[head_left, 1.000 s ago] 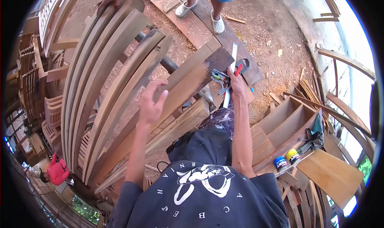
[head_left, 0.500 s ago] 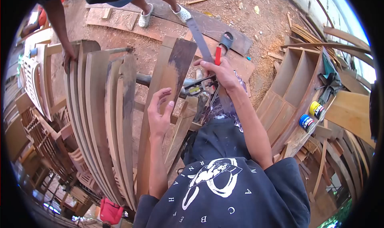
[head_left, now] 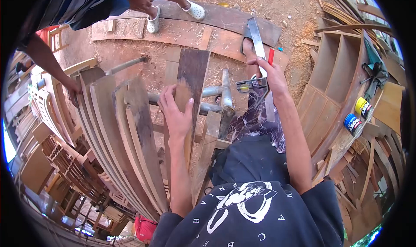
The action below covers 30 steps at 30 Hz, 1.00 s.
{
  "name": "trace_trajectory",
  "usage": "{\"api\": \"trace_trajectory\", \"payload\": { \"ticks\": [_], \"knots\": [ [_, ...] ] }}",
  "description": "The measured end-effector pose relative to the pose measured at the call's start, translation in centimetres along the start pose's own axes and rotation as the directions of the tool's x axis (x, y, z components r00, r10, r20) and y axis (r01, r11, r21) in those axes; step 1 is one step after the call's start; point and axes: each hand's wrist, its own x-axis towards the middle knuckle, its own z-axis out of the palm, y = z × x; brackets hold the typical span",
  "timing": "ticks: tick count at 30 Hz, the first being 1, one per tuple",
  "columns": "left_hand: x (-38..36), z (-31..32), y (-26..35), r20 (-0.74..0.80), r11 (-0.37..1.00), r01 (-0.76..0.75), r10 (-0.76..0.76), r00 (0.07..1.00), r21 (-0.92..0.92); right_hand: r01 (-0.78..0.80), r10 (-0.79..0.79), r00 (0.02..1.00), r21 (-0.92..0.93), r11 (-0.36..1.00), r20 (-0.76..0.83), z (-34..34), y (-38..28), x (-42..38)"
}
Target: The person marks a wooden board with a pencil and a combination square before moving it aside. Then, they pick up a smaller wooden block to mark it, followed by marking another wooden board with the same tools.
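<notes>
My left hand (head_left: 177, 111) lies flat on a curved wooden board (head_left: 190, 71) with a dark end, fingers spread over its face. That board rests on a metal pipe stand (head_left: 219, 95). My right hand (head_left: 268, 76) is to the right of the board, gripping a combination square (head_left: 256, 69) with a long steel ruler and a red pencil (head_left: 271, 56) together. The square is held in the air, apart from the board.
A stack of curved wooden slats (head_left: 117, 125) stands to the left, with another person's hand (head_left: 73, 92) on its far edge. That person's feet in white clogs (head_left: 152, 24) stand on planks beyond. A wooden shelf unit (head_left: 336, 78) and two paint cans (head_left: 358, 115) are at right.
My left hand has come down onto the board and now rests on it. My right hand has carried the square and pencil to the right, away from the board's end. The view has turned.
</notes>
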Motion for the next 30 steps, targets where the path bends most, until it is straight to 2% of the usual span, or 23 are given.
{"api": "trace_trajectory", "payload": {
  "ticks": [1,4,6,8,11,14,16,20,22,24,26,28,30],
  "knots": [
    [0.7,0.4,0.6,-0.012,1.000,-0.018,0.018,1.000,0.006,0.052,-0.051,0.999,-0.048,0.998,0.012,-0.5,1.1,0.5],
    [2.8,2.3,1.6,0.004,1.000,-0.025,0.025,1.000,-0.009,-0.065,0.065,0.998,-0.009,0.998,-0.011,-0.9,2.0,0.3],
    [3.9,3.6,2.2,-0.099,0.991,-0.078,0.089,0.991,0.107,-0.100,0.101,0.995,0.031,0.994,-0.024,-0.9,3.5,0.8],
    [4.4,4.5,2.2,-0.104,0.991,-0.046,0.059,0.993,0.128,-0.014,0.015,0.999,0.032,0.999,-0.033,-1.2,5.2,1.6],
    [4.4,5.1,2.5,-0.132,0.985,-0.003,0.027,0.991,0.174,-0.098,0.100,0.995,0.107,0.989,-0.009,-1.3,7.4,2.6],
    [4.6,5.7,2.7,-0.160,0.979,0.015,0.018,0.987,0.204,-0.112,0.112,0.994,0.150,0.982,0.008,-0.7,9.5,4.0],
    [4.8,5.9,2.7,-0.181,0.977,0.022,0.017,0.983,0.212,-0.219,0.198,0.974,0.221,0.950,0.112,-0.4,10.5,5.4],
    [4.7,5.9,2.7,-0.166,0.986,0.012,0.016,0.986,0.169,-0.255,0.218,0.964,0.306,0.917,0.149,0.5,13.8,7.3],
    [4.8,5.9,2.9,-0.159,0.987,0.024,0.002,0.987,0.162,-0.358,0.299,0.933,0.409,0.839,0.202,0.8,14.3,7.1],
    [5.0,5.9,3.4,-0.169,0.994,0.097,-0.088,0.982,0.045,-0.367,0.304,0.926,0.354,0.860,0.223,0.3,15.3,7.3],
    [5.2,6.0,3.2,-0.171,0.995,0.103,-0.101,0.980,0.003,-0.379,0.319,0.921,0.325,0.866,0.223,0.1,15.8,7.4],
    [5.3,6.0,3.2,-0.166,0.994,0.103,-0.108,0.980,-0.041,-0.325,0.276,0.943,0.329,0.887,0.187,-0.1,16.1,7.5],
    [5.4,6.4,3.5,-0.203,0.979,0.137,-0.167,0.965,-0.153,-0.345,0.295,0.937,0.364,0.865,0.187,-0.7,15.9,7.6]
  ]
}}
